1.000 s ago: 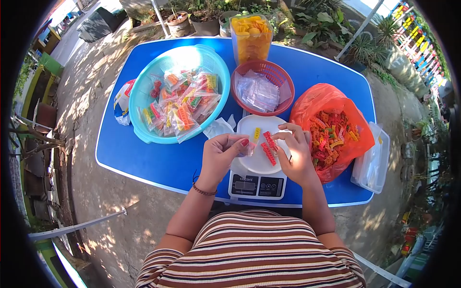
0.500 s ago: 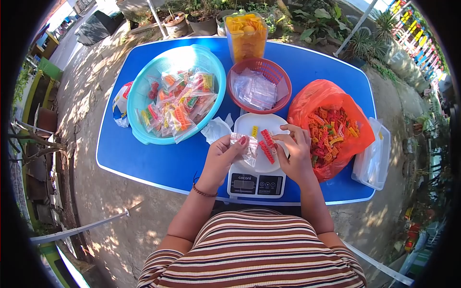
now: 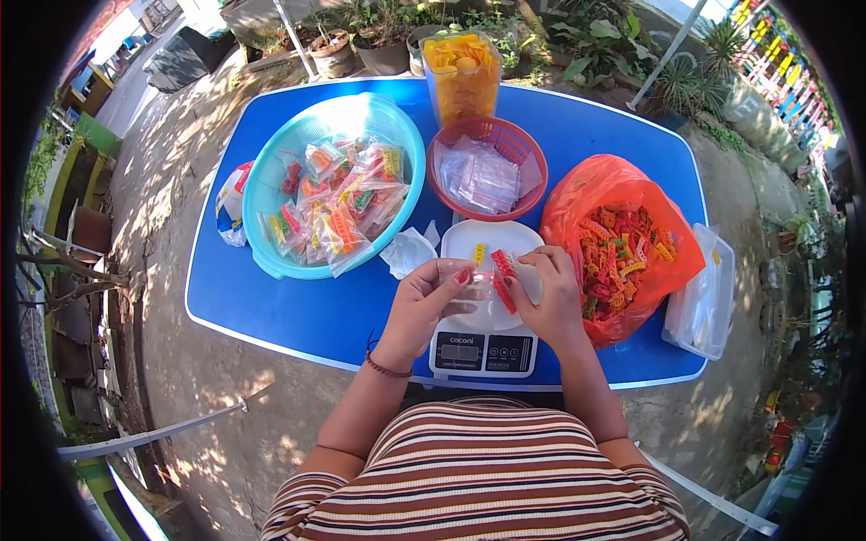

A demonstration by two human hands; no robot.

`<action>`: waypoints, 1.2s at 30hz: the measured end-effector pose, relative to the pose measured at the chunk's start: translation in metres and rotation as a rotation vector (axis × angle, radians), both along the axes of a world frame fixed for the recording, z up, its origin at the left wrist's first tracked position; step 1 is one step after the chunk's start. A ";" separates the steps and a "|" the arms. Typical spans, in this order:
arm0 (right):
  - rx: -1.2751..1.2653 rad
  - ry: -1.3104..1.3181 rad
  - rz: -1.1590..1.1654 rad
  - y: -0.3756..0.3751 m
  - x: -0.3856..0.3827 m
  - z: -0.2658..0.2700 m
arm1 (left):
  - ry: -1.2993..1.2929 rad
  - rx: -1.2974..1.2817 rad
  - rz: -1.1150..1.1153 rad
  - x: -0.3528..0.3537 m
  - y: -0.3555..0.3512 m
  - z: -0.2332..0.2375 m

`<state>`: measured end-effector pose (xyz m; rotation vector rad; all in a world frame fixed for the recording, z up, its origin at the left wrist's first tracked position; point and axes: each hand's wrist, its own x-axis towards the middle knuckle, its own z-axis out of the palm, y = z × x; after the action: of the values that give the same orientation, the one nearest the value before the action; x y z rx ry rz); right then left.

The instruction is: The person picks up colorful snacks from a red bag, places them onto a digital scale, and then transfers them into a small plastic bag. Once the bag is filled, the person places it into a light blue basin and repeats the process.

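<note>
Clear bag is pinched in left hand; right hand, grip unclear, is at 2 red pieces.

Under the fingers, on the table, stands the kitchen scale. Left of them: the colander of filled sachets. Beyond them: the basket of zip bags, the jar behind it. Right: the plastic bag of snack pieces, then the tub.
</note>
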<state>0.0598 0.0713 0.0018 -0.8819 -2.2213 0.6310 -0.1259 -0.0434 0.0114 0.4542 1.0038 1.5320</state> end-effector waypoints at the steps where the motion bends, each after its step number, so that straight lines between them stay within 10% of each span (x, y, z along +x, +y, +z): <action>1: 0.005 -0.004 -0.007 -0.001 -0.001 -0.001 | -0.013 -0.009 0.015 0.000 0.000 0.001; 36: -0.612 0.686 0.116 -0.016 0.003 0.028 | 0.362 0.059 -0.040 0.011 -0.005 0.013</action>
<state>0.0627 0.0556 0.0300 -0.6674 -1.4716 1.4655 -0.1150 -0.0489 0.0242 0.8088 1.2197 1.4757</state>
